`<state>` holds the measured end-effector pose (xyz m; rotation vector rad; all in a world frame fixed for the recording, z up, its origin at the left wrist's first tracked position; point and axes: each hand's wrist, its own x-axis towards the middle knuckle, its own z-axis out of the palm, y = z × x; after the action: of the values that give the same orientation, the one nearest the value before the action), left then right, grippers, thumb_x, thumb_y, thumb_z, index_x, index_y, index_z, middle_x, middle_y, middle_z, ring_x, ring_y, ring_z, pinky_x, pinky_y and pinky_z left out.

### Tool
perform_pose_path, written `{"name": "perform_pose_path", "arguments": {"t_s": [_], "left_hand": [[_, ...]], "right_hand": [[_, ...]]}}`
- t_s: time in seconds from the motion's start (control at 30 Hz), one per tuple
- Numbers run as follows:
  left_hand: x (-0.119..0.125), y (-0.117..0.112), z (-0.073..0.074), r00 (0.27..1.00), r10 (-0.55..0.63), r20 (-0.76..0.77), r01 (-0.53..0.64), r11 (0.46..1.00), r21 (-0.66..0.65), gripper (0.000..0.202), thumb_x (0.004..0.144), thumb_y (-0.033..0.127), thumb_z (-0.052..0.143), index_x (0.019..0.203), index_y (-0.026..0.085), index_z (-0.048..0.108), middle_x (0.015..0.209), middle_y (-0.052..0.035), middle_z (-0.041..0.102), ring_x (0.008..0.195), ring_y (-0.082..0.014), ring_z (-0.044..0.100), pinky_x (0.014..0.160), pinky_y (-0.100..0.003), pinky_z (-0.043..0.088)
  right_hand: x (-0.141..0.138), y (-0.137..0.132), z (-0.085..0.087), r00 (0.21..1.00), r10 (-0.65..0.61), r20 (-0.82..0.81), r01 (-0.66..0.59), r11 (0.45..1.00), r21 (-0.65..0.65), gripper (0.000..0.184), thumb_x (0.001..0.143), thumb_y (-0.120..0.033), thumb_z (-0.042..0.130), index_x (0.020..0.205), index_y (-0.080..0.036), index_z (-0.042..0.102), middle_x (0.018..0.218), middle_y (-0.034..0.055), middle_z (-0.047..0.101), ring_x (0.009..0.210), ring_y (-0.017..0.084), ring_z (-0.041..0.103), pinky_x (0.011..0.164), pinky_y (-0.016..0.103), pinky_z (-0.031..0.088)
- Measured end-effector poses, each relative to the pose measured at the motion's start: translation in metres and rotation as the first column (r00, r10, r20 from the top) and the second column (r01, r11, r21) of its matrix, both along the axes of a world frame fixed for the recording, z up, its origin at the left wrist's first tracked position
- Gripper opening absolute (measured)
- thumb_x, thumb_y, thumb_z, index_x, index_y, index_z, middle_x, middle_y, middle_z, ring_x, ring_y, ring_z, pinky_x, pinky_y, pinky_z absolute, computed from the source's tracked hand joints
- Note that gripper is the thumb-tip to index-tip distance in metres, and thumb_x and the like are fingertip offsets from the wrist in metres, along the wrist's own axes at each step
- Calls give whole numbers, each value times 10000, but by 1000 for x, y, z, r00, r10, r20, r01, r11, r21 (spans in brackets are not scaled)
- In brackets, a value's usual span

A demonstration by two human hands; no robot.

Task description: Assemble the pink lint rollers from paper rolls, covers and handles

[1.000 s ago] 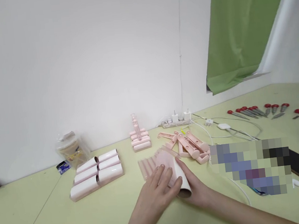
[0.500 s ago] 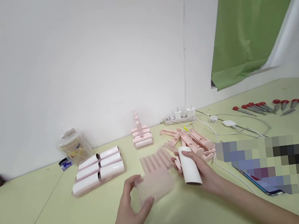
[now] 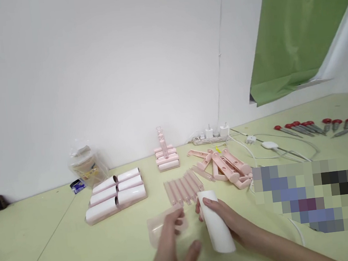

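My right hand [image 3: 228,218] is closed around a white lint roller refill [image 3: 218,226], held tilted above the table. My left hand [image 3: 174,243] has its thumb and fingers apart. Its fingertips are over the edge of a clear pinkish plastic cover [image 3: 156,229] that lies on the table; whether they touch it I cannot tell. Just behind both hands is a row of pinkish translucent tubes [image 3: 183,188]. Pink roller frames [image 3: 228,168] lie in a loose pile beyond my right hand.
White rolls [image 3: 131,193] lie in a pink tray on the left, near a plastic bag [image 3: 86,165]. A pink stack [image 3: 167,158] stands by the wall. Further right are a power strip [image 3: 206,139], cables, red-topped tools [image 3: 302,126] and a blurred-out area.
My left hand has let go of the clear cover, which now lies on the table, and moved right. My right hand has brought the white refill nearer and lower.
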<state>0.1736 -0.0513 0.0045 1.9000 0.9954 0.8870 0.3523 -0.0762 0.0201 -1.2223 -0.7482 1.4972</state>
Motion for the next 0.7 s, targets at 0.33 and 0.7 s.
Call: {"name": "perform_pose_path", "arguments": {"t_s": [0.33,0.7], "left_hand": [[62,-5,-21,841,111,530,324,681,-657,709,516,465,743,1086,196,418,997,-90,559,836,-228,579,703,-338,457],[43,-15,-35,790,-31,612,524,553,-648,641,705,518,591,1177,211,286,751,-24,604,553,-151,603,523,-276,450]], "right_hand": [[16,6,-11,1000,15,-17,-13,997,71,367,778,-411,474,1085,-214,504,745,-15,565,695,144,536,616,232,418],[24,13,-10,879,-1,478,-162,940,300,278,740,-419,611,859,-169,593,771,17,609,673,139,548,574,213,407]]}}
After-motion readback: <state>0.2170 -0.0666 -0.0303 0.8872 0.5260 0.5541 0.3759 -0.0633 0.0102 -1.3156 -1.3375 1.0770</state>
